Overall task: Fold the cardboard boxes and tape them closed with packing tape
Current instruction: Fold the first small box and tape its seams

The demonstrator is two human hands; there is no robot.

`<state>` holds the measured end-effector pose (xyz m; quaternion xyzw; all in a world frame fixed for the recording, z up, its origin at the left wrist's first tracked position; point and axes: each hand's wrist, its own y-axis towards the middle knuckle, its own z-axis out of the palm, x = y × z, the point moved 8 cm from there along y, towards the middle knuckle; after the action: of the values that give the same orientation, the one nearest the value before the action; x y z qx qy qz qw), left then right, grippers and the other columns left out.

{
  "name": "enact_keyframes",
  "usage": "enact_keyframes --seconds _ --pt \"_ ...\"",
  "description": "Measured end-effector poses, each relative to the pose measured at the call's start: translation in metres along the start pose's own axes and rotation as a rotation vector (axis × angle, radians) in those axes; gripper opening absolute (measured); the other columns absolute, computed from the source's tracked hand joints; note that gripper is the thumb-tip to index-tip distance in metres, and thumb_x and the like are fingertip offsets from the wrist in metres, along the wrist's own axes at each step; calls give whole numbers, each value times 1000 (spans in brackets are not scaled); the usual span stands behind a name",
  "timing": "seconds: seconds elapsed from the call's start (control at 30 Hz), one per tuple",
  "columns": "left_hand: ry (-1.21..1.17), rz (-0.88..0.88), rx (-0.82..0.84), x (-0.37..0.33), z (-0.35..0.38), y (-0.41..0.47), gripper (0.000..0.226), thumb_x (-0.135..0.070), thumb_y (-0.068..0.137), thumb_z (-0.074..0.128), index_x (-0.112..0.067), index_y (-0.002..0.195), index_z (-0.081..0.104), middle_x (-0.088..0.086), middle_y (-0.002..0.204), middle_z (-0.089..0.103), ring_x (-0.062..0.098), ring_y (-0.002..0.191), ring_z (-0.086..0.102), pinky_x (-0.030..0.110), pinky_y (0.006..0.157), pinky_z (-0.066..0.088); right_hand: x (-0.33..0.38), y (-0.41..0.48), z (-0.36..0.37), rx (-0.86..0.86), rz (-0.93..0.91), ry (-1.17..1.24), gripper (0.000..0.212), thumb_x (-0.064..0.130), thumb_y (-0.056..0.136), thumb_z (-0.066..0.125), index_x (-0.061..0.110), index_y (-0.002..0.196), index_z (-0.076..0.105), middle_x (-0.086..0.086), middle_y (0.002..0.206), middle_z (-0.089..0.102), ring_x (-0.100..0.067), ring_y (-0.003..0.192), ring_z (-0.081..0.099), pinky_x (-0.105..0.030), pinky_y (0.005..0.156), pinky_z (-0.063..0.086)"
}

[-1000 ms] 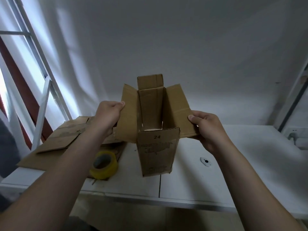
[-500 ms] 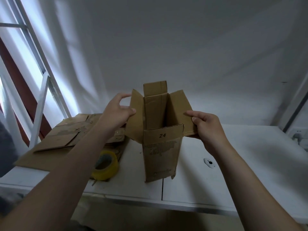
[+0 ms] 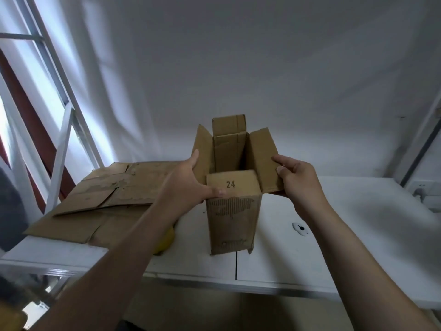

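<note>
Cardboard box [image 3: 232, 218] stands upright on white table [image 3: 346, 247], centre of frame, top open. Near flap [image 3: 232, 185], printed "24", is tipped inward over the opening. Far flap [image 3: 229, 125] and left flap [image 3: 204, 149] stand up; right flap [image 3: 265, 163] splays outward.

Left hand [image 3: 188, 187] grasps the box at its left front top corner: thumb pressed on the base of the near flap, index finger up along the left flap's outer edge. Right hand [image 3: 298, 180] pinches the right flap, thumb on the inner face, other fingers behind.

Flattened cardboard [image 3: 95, 199] lies on the table at left of frame. Yellow tape roll [image 3: 167, 242] sits just below it, mostly hidden by the left forearm. Small white round piece with a dark dot [image 3: 300, 228] lies on the table right of the box. Wall socket [image 3: 420, 187] at the right edge.
</note>
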<state>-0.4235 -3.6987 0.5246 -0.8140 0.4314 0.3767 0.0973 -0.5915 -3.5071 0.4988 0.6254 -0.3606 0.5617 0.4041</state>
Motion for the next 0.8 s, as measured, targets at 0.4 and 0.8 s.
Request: enact_keyframes --seconds 0.4,0.8 --pt "17 129 -382 22 -17 -46 35 -30 87 78 -31 121 72 -1 128 60 13 109 54 20 80 40 2 -51 14 -29 8 37 41 7 108 38 23 141 57 4 138 51 -16 111 62 -35 85 61" --pt "-135 -36 -336 39 -34 -33 54 -29 93 72 -13 142 54 4 144 49 20 129 47 28 95 34 13 -86 67 195 35 -272 39 21 103 57 19 142 57 1 94 72 -21 67 72 -35 68 62"
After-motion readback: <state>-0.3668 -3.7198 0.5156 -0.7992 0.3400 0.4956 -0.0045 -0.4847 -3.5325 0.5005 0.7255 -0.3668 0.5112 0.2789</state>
